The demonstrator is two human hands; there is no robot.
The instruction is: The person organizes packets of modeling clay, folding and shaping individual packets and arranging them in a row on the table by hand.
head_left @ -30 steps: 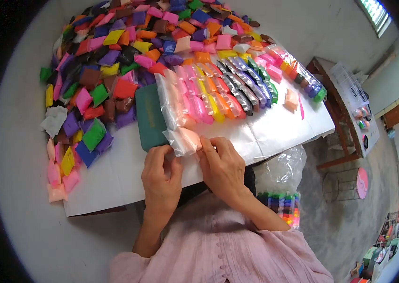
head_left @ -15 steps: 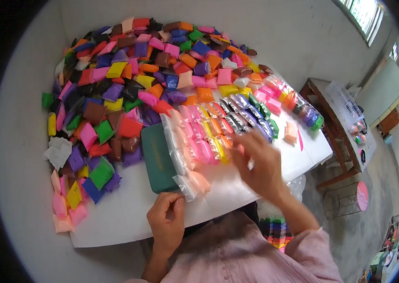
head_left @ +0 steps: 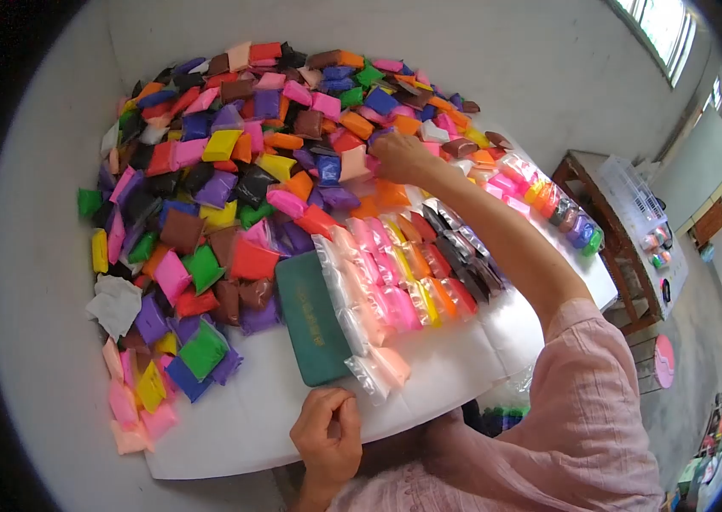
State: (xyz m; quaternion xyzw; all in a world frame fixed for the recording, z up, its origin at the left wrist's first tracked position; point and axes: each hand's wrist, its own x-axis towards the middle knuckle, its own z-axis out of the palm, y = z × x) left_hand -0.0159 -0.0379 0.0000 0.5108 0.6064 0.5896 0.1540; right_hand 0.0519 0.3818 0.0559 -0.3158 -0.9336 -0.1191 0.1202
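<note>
My right hand (head_left: 402,159) is stretched to the far side of the table, fingers bent down among the coloured soft packets of the heap (head_left: 254,183). Whatever its fingertips grip is hidden. Beside that arm lie rows of clear-wrapped packets (head_left: 403,307) in pink, yellow, orange, red and dark colours, partly covered by the forearm. At their left edge runs a strip of pale peach packets (head_left: 348,282), overlapping a dark green case (head_left: 314,320). My left hand (head_left: 328,433) rests closed at the table's front edge, just below the case, with nothing visible in it.
A clear-wrapped row of multicoloured packets (head_left: 561,209) lies on the table's right side. A crumpled white tissue (head_left: 113,305) sits at the left of the heap. Beyond the table's right end stands a wooden desk (head_left: 625,222) with a plastic basket, and a pink-topped stool (head_left: 664,361).
My right hand has moved from above the wrapped rows up and away to the heap. My left hand has stayed by the case's near edge, closed. The view has shifted slightly.
</note>
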